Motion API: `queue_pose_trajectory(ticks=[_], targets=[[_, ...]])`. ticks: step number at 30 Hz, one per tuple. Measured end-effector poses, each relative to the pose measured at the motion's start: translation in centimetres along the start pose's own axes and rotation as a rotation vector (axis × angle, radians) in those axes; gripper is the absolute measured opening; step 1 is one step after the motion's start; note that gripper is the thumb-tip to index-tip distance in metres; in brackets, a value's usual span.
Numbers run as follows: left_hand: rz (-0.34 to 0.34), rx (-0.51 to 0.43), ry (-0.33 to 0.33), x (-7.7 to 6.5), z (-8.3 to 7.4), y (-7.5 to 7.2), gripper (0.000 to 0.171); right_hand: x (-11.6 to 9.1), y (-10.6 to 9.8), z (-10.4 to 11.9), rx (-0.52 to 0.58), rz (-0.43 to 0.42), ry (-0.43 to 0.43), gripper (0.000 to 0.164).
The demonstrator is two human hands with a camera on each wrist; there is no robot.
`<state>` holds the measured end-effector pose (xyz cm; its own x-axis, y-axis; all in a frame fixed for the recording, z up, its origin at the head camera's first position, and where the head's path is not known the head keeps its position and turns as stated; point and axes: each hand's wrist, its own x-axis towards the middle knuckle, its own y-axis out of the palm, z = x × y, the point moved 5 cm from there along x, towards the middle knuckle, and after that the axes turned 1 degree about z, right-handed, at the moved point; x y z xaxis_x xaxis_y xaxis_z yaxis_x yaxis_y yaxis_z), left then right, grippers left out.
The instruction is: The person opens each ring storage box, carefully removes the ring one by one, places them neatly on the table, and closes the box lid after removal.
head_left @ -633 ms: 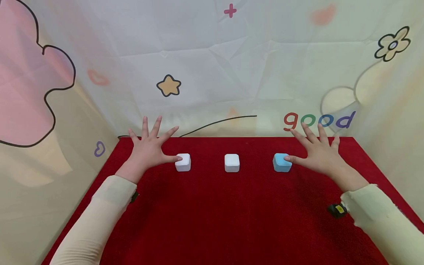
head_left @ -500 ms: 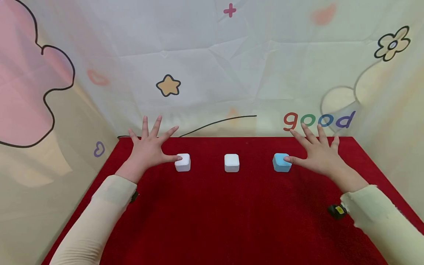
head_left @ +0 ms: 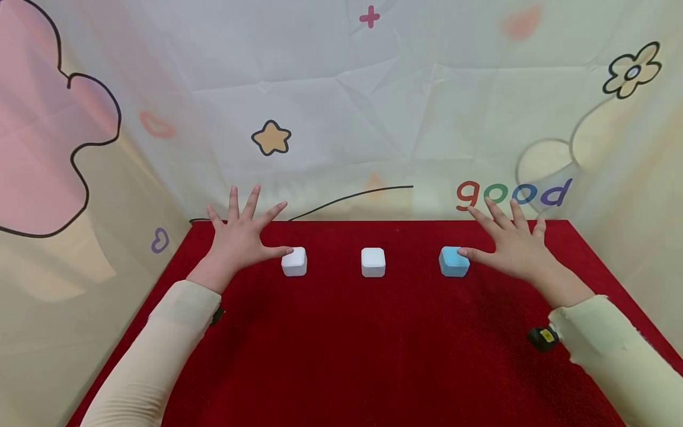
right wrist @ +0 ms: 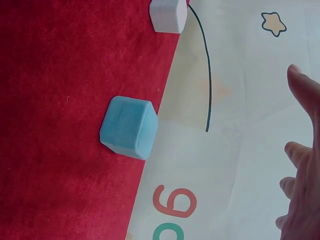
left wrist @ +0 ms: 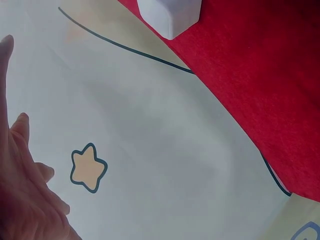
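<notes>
Three rounded cubes stand in a row on the red cloth: a white cube [head_left: 294, 264] at left, another white cube [head_left: 373, 263] in the middle and a light blue cube [head_left: 453, 263] at right. My left hand [head_left: 240, 240] is spread wide, its thumb tip overlapping the left white cube in the head view. Mirrored on the other side, my right hand [head_left: 514, 246] has its fingers fanned out, the thumb tip over the blue cube's edge. In the right wrist view the hand is well apart from the blue cube [right wrist: 129, 127]. Neither hand holds anything.
Red cloth [head_left: 373, 344] covers the table. A pale printed curtain [head_left: 341, 118] rises right behind its far edge and along both sides, with a star and the word "good". A small black device [head_left: 543, 338] sits at the right wrist.
Both hands stay spread in nearly the same place. The left thumb has shifted up very slightly. All the cubes stay where they were.
</notes>
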<state>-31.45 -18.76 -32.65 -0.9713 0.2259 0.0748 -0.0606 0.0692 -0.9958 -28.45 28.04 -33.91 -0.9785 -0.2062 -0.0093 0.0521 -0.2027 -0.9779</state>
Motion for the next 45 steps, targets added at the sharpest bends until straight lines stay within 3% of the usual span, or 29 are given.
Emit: queue_pose_trajectory(ticks=[45], targets=[[-0.019, 0.002, 0.011, 0.44, 0.07, -0.37, 0.093, 0.8, -0.67, -0.15, 0.006, -0.017, 0.025, 0.092]])
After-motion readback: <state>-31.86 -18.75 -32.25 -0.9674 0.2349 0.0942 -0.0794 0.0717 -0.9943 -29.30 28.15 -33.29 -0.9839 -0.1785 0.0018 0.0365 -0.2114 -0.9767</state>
